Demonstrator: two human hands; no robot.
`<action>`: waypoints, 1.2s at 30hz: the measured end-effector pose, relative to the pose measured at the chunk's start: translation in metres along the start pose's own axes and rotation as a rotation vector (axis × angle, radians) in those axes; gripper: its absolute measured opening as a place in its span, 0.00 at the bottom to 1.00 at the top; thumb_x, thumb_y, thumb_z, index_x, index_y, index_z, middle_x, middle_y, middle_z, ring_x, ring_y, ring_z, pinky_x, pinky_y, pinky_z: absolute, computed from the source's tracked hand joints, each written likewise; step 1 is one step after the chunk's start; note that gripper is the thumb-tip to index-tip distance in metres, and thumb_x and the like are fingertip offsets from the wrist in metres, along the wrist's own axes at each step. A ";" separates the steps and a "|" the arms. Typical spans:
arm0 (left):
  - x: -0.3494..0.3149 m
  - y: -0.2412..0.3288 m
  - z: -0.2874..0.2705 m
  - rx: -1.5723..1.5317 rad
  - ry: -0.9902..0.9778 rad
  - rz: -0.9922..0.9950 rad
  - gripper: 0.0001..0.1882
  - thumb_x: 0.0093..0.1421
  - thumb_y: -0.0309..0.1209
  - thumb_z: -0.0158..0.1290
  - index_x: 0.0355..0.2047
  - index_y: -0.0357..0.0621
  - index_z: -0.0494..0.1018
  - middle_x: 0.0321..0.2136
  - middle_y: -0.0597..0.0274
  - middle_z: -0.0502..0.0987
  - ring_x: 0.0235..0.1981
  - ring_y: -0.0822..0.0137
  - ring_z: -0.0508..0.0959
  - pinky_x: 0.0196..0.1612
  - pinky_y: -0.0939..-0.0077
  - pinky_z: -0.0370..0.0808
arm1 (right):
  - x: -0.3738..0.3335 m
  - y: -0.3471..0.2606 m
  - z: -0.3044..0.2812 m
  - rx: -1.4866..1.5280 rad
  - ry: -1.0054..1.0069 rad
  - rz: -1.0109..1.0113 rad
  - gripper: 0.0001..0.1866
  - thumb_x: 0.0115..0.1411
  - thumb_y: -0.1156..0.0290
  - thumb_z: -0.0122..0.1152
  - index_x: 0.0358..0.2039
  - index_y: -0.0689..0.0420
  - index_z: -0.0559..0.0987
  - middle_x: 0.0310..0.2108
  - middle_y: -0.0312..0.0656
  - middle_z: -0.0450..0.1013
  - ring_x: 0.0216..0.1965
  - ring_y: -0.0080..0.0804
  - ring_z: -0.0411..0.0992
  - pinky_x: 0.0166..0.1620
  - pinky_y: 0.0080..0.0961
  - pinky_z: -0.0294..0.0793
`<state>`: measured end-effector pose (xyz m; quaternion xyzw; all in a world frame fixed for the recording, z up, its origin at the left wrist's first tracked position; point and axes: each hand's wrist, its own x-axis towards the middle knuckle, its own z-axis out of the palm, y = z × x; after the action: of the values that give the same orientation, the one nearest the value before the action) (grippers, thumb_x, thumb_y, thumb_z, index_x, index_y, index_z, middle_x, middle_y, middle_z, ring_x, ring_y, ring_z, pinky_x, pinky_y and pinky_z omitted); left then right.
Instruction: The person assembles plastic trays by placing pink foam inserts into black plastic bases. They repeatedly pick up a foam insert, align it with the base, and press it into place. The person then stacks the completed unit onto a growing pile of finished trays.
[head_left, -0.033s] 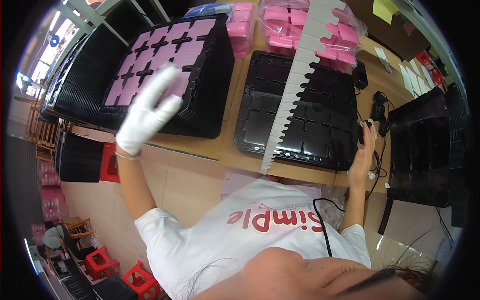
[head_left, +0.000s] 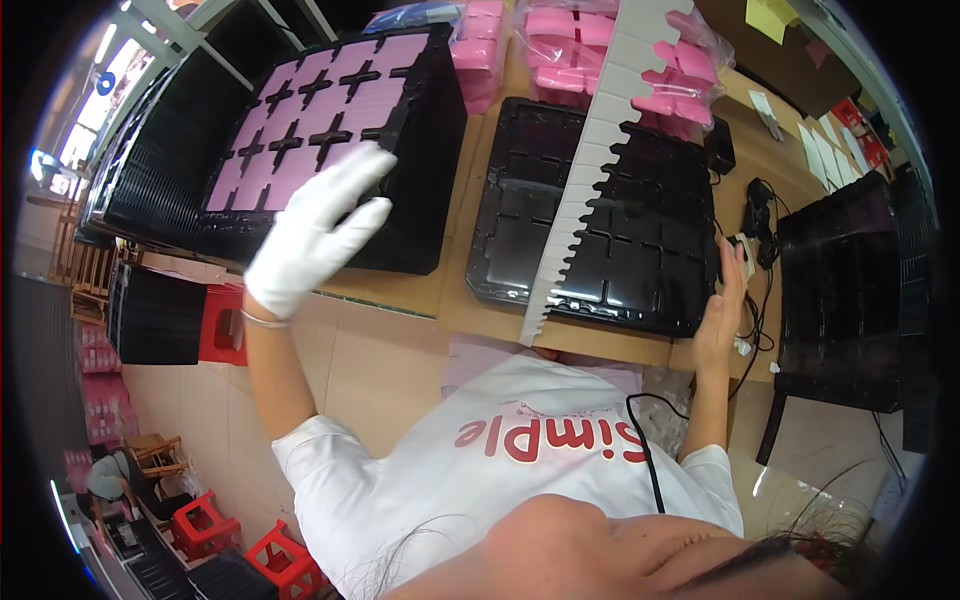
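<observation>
The tiled floor spreads below and to the left. Beside it, a brown surface runs across the upper half of the view and carries most of the things. The biggest thing on it is a tall black stack of trays at the left, its top filled with pink sheets that black cross-shaped dividers break through. At the far right, more black trays stand tilted. Two red stools are on the floor at the lower left, near another person.

In the middle of the surface, a shiny black tray with cross-shaped ridges lies flat, just right of the tall stack and apart from it. A pale toothed strip crosses in front of this tray on a slant. Behind the tray sit pink bundles in clear plastic.

The left hand, in a white glove, is over the near edge of the tall stack; its thumb is spread wide from the other fingers, which are extended and grip nothing. Whether it touches the stack cannot be told. The right hand, bare, is upright just beside the right edge of the flat tray, fingers straight and holding nothing visible; contact with that edge is unclear.

Smaller still, a black box and a bundled black cord lie beyond the right hand, and a yellow note shows near the top.
</observation>
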<state>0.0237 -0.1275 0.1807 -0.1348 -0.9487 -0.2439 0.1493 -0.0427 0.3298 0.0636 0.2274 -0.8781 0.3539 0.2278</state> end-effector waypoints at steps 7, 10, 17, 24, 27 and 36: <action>0.000 0.009 0.047 0.477 0.281 0.035 0.19 0.61 0.30 0.54 0.52 0.38 0.71 0.45 0.41 0.76 0.43 0.47 0.78 0.49 0.61 0.73 | 0.020 -0.039 0.030 0.234 -0.128 -0.208 0.28 0.68 0.54 0.38 0.58 0.64 0.68 0.60 0.51 0.63 0.66 0.52 0.53 0.65 0.43 0.49; -0.001 0.043 0.067 0.575 0.357 0.032 0.23 0.57 0.32 0.59 0.51 0.35 0.71 0.47 0.45 0.74 0.42 0.50 0.75 0.49 0.65 0.70 | 0.021 -0.052 0.049 0.334 -0.137 -0.141 0.17 0.63 0.74 0.51 0.52 0.62 0.74 0.51 0.48 0.72 0.55 0.44 0.68 0.57 0.34 0.66; -0.024 0.071 0.181 -0.860 -0.099 -0.551 0.09 0.59 0.26 0.56 0.39 0.35 0.77 0.31 0.59 0.80 0.24 0.77 0.75 0.29 0.85 0.73 | 0.012 -0.079 0.089 0.752 -0.383 0.290 0.12 0.64 0.77 0.53 0.48 0.62 0.71 0.42 0.45 0.78 0.43 0.27 0.76 0.46 0.22 0.74; -0.001 0.069 0.160 -1.011 0.417 -0.690 0.11 0.63 0.31 0.55 0.40 0.34 0.75 0.27 0.63 0.78 0.22 0.78 0.75 0.26 0.88 0.70 | -0.006 -0.086 0.097 0.751 -0.549 0.422 0.09 0.54 0.77 0.65 0.37 0.59 0.79 0.38 0.40 0.78 0.35 0.24 0.74 0.42 0.21 0.72; -0.003 0.060 0.163 -1.027 0.456 -0.702 0.11 0.64 0.31 0.55 0.41 0.34 0.75 0.28 0.62 0.78 0.22 0.78 0.75 0.27 0.87 0.70 | -0.003 -0.081 0.110 0.681 -0.316 0.098 0.07 0.49 0.77 0.68 0.31 0.58 0.80 0.36 0.40 0.77 0.34 0.28 0.73 0.40 0.23 0.71; -0.003 0.027 0.175 -0.995 0.499 -0.787 0.14 0.64 0.34 0.55 0.43 0.35 0.75 0.31 0.62 0.79 0.26 0.78 0.76 0.30 0.86 0.71 | 0.113 -0.052 0.135 0.698 -0.335 -0.118 0.05 0.51 0.76 0.66 0.29 0.57 0.79 0.29 0.35 0.74 0.31 0.22 0.70 0.36 0.21 0.69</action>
<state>-0.0026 -0.0172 0.0451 0.2279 -0.6391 -0.7112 0.1838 -0.1351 0.1717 0.0666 0.3962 -0.7152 0.5756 0.0101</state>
